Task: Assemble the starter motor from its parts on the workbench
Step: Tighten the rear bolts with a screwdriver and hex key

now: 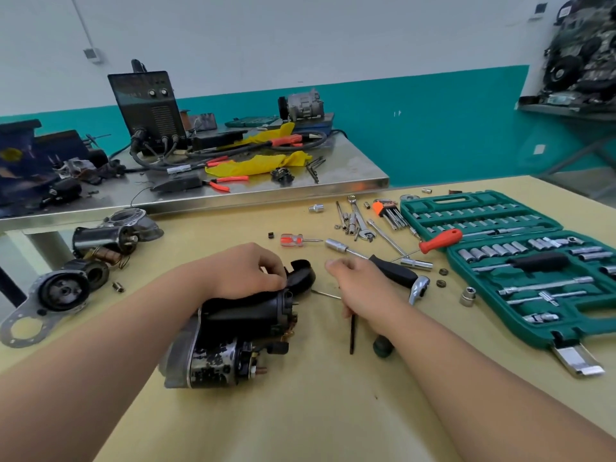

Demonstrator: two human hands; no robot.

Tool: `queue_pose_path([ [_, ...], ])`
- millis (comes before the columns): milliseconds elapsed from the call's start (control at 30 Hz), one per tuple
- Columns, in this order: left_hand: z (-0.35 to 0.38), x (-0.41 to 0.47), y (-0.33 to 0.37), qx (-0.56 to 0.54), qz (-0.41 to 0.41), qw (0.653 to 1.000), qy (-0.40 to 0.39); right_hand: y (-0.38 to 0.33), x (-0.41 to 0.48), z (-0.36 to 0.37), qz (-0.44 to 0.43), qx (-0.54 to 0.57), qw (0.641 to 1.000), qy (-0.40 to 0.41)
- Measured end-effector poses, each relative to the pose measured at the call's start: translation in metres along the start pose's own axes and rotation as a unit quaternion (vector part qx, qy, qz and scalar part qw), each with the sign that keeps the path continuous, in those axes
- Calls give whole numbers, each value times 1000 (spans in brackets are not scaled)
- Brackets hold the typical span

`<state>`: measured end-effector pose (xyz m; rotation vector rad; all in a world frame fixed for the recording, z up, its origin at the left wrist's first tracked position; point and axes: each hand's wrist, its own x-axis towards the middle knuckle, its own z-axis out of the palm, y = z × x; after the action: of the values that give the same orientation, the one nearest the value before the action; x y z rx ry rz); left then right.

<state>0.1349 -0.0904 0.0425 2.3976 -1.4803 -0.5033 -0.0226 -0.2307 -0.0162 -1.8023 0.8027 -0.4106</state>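
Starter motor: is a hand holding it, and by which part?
Yes: the left hand grips the starter motor at its black upper end. Whether the right hand holds anything cannot be told.

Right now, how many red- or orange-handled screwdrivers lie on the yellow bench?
2. The stubby orange screwdriver lies beyond the left hand; the longer red screwdriver rests on the rim of the green socket case.
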Motion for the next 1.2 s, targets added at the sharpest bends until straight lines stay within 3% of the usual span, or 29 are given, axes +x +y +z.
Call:
queue_pose_path([
  [133, -1, -1, 1, 44, -5, 999, -1, -5, 14, -4, -86, -171, 978, 85],
  [200, -9, -5, 1, 67, -42, 993, -85, -18, 29, -6, -127, -271, 949, 101],
  [267, -13, -5, 6, 111, -84, 971, -197, -32, 45, 0, -109, -368, 922, 52],
  [333, -12, -3, 12, 150, -100, 953, -242, -39, 55, 12, -74, -422, 903, -20],
  [400, -13, -3, 12, 166, -100, 955, -224, -35, 61, 25, -59, -440, 895, -53],
  [500, -15, -16, 4, 152, -79, 976, -138, -30, 65, 32, -29, -436, 899, -25],
  [633, -33, -48, 0, 79, -58, 993, 64, -32, 64, 16, -3, -339, 941, 8],
  [700, -34, -62, 2, -10, -44, 979, 198, -37, 58, 5, 29, -178, 984, -4],
  [733, -29, -67, 4, -58, -39, 962, 265, -38, 55, 0, 62, -42, 997, -3],
  [800, -13, -71, 8, -139, -40, 916, 374, -41, 41, -6, 133, 216, 967, -1],
  [867, 0, -68, 15, -173, -35, 887, 426, -41, 28, -7, 141, 314, 939, -12],
  [1033, 32, -65, 33, -51, -12, 906, 420, -35, -7, 2, 116, 369, 922, -26],
  [1200, 46, -73, 36, 52, 7, 916, 397, -17, -22, -8, 80, 199, 977, 8],
])
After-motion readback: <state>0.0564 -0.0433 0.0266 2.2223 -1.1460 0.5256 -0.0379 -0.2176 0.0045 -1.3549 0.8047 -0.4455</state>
